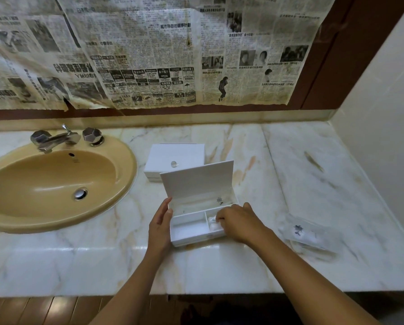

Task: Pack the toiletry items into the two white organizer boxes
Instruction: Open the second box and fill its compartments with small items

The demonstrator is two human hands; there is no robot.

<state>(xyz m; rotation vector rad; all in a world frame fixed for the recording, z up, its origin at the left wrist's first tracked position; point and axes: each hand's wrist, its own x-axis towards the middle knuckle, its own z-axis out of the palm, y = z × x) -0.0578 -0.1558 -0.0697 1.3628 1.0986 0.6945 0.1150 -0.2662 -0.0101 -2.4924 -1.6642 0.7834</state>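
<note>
A white organizer box (189, 227) stands on the marble counter with its lid raised. It has a long back compartment and two front ones. My left hand (160, 221) rests flat against the box's left wall, fingers straight. My right hand (237, 221) reaches into the front right compartment and pinches a small white packet (212, 225) there. A second white box (175, 160), lid down with a clear knob, sits just behind the first. Clear plastic toiletry packets (306, 233) with a dark emblem lie on the counter to the right.
A tan oval sink (55, 184) with a chrome tap (55, 138) takes up the left of the counter. Newspaper covers the wall behind. A white wall closes off the right side. The counter's front edge runs below my forearms.
</note>
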